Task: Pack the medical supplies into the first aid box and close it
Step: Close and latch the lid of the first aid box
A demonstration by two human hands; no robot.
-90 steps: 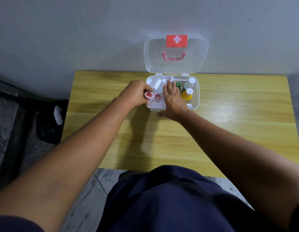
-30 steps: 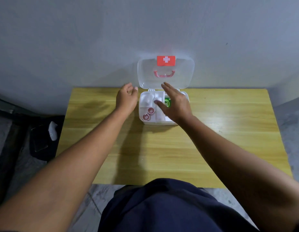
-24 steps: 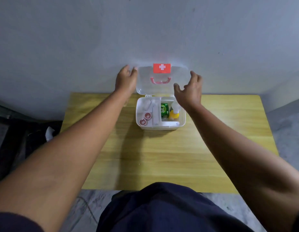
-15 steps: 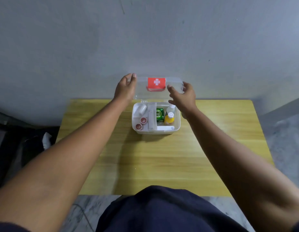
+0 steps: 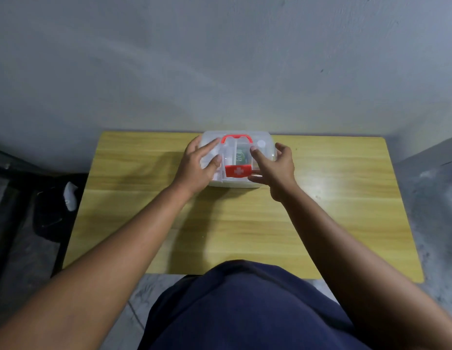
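Note:
The first aid box [image 5: 264, 144] stands at the far middle of the wooden table [image 5: 245, 223], against the wall. Its clear lid lies down over the white base, with the red handle [image 5: 236, 137] on top and the red cross latch [image 5: 238, 171] at the front. A green item [image 5: 241, 155] shows through the lid. My left hand [image 5: 197, 165] presses flat on the left part of the lid, fingers spread. My right hand [image 5: 275, 168] rests on the right part, index finger on top and thumb at the front edge beside the latch.
The grey wall rises directly behind the box. On the floor to the left of the table lies a dark bag [image 5: 48, 213] with a white object [image 5: 70, 195] on it. My dark blue lap is at the table's near edge.
Both hands left the box's inside, took the upright lid at its sides and swung it down over the base. The camera view shifted as well.

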